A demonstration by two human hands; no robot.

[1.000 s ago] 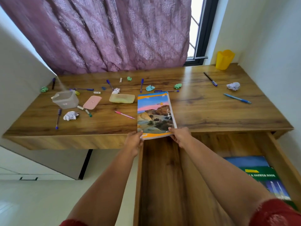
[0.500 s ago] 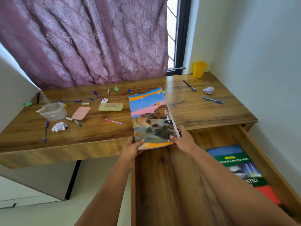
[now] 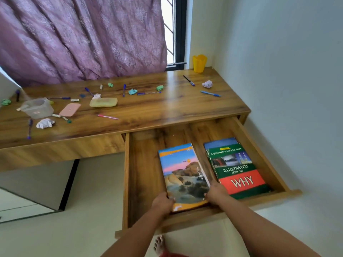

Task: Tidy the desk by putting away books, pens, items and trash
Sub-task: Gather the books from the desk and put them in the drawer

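Note:
A landscape-cover book (image 3: 182, 173) lies inside the open wooden drawer (image 3: 144, 175), left of a green and red "WHY" book (image 3: 239, 169) stacked on a blue one. My left hand (image 3: 162, 204) grips the landscape book's near left corner. My right hand (image 3: 215, 191) holds its near right edge. On the desk top (image 3: 167, 110) lie several pens, such as a pink pen (image 3: 107, 116) and a blue pen (image 3: 210, 93), along with crumpled paper balls (image 3: 45, 123) (image 3: 207, 84).
A yellow cup (image 3: 199, 63) stands at the desk's far right corner by the window. A clear plastic box (image 3: 38, 107), a pink lid (image 3: 70, 109) and a yellow pouch (image 3: 103, 102) sit on the left. The wall runs close along the drawer's right side.
Both hands carried the landscape book off the desk's front edge and down into the drawer, beside the stacked books. The view swung right and down.

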